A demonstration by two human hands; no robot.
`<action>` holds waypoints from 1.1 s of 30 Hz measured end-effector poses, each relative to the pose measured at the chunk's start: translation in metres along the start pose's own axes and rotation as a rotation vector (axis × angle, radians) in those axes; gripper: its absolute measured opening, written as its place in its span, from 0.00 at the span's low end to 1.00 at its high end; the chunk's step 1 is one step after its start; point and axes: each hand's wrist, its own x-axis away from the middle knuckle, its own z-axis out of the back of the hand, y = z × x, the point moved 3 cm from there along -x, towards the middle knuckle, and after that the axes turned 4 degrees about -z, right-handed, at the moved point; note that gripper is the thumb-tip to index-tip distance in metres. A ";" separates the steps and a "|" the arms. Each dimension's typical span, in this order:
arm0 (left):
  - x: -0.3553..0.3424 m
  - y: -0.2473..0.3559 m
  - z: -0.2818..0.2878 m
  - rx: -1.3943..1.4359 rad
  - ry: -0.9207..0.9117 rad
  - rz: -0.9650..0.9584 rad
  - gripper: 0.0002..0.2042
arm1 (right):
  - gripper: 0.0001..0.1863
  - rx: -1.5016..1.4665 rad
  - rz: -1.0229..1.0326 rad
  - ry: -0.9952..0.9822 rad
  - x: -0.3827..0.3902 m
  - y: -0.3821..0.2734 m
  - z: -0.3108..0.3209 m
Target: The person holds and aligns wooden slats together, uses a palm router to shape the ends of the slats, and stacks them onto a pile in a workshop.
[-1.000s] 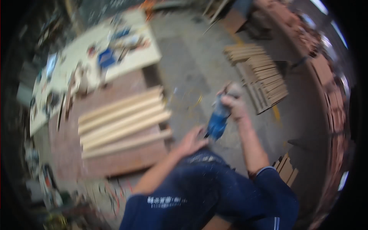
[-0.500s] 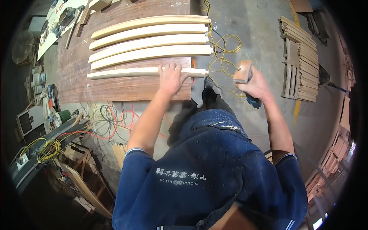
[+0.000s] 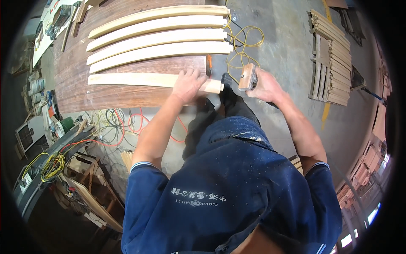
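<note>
Gripping the strip in our left hand, we bring the tool, clasped in our right hand, nearer, narrowing the gap.

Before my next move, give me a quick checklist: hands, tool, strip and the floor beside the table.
1. Left hand on the near strip: ok.
2. Right hand gripping the tool: ok.
3. Tool off the strip: ok, held apart.
4. Near strip wholly on the table: not ok, its right end overhangs.
5. Floor free of cord: not ok, yellow cord lies in loops.
6. Tool switched off: cannot tell.
</note>
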 end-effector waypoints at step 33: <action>-0.036 0.015 0.024 0.218 0.045 0.224 0.29 | 0.28 0.523 0.168 -0.086 -0.043 -0.002 -0.044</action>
